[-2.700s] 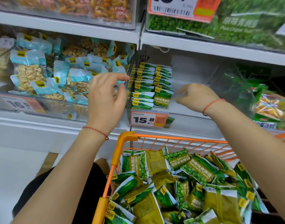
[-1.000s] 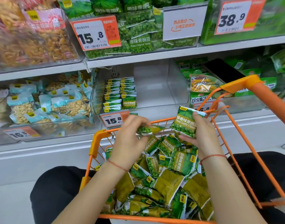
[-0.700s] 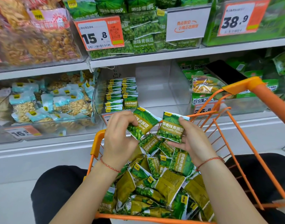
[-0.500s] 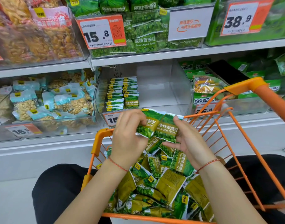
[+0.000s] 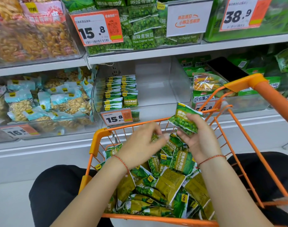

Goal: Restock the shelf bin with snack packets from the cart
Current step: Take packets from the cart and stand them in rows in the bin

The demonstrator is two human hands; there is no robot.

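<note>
There was only the one camera, worn on the person's head, looking forward and steeply down. It sat close above the orange cart (image 5: 100,141), whose rim filled the lower frame, and faced the shelf bin (image 5: 181,82) just beyond the fingers (image 5: 158,128).

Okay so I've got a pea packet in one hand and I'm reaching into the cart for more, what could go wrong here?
1. The right hand holds the packet by its lower part over the cart's front rim; a loose grip could drop it outside the cart.
2. The left hand is blurred mid-reach, so it may fumble a packet.
3. The bin has two neat rows at its left side; packets tossed in could knock them over.
</note>
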